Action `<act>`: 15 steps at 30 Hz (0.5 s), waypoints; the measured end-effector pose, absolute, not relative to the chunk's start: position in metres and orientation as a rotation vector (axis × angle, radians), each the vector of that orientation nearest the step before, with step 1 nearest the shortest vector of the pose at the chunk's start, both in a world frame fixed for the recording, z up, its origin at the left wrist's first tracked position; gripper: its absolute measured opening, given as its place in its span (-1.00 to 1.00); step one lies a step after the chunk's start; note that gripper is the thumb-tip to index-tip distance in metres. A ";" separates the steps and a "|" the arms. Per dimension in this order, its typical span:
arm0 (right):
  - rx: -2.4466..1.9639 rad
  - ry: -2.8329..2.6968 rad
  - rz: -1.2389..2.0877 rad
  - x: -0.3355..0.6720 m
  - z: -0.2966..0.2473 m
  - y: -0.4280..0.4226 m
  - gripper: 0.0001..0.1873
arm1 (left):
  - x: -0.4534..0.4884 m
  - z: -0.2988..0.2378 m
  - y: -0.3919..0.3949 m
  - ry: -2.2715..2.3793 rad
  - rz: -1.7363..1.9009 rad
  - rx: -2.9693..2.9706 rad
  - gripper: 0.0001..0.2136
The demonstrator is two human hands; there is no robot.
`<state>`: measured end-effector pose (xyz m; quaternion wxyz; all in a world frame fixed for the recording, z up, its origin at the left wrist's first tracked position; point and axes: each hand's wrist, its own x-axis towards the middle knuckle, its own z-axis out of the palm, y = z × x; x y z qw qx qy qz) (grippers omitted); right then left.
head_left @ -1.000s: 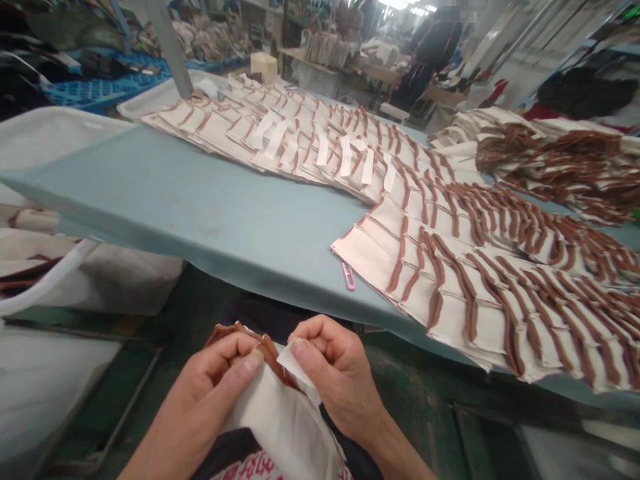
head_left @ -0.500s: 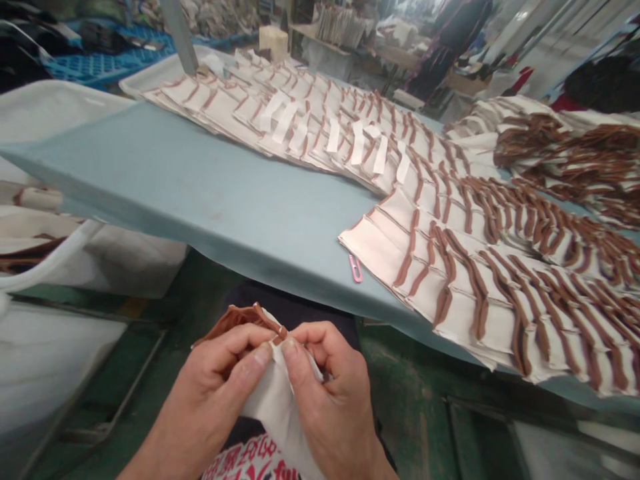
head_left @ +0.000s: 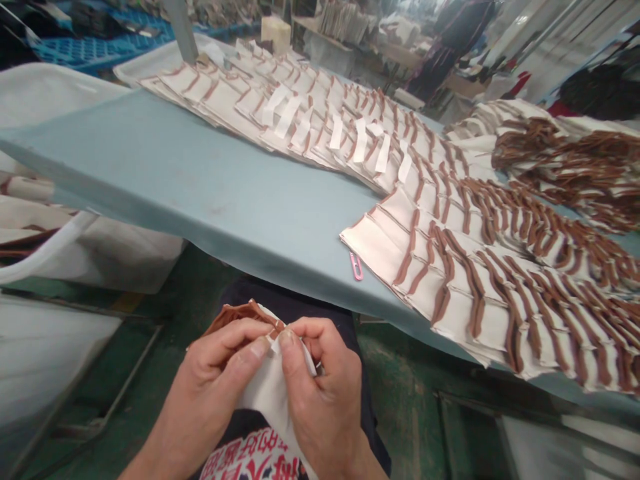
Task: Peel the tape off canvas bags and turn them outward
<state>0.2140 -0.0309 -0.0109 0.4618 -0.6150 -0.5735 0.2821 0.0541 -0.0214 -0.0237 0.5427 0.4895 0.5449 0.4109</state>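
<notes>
Low in front of my body I hold a piece of cream fabric (head_left: 267,387) with a brown edge (head_left: 239,313). My left hand (head_left: 215,380) pinches it between thumb and forefinger on the left. Right beside it, my right hand (head_left: 320,380) pinches the same seam, so both thumb tips nearly meet. The lower part of the cloth hangs between my palms, over an apron with red lettering (head_left: 255,457). What lies beneath my curled fingers is hidden.
Overlapping rows of cream pieces with brown strips (head_left: 450,280) cover the right of a blue-grey table (head_left: 200,180). White paper labels (head_left: 360,140) lie on them. A pink seam ripper or clip-like item (head_left: 356,267) rests near the table edge. White bins (head_left: 135,257) stand left.
Both hands keep their pinch on the fabric and have barely shifted. The view has tilted slightly, and more of the apron lettering shows.
</notes>
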 end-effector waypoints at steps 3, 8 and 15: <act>-1.530 -1.454 0.577 0.211 -0.013 -0.031 -0.81 | 0.053 -0.031 -0.023 1.285 1.002 1.065 -0.71; -1.531 -1.514 0.478 0.208 -0.014 -0.030 -0.81 | 0.061 -0.028 -0.023 1.252 1.008 0.901 -0.71; -1.553 -1.492 0.526 0.210 -0.016 -0.031 -0.80 | 0.061 -0.020 -0.016 1.273 0.920 1.088 -0.75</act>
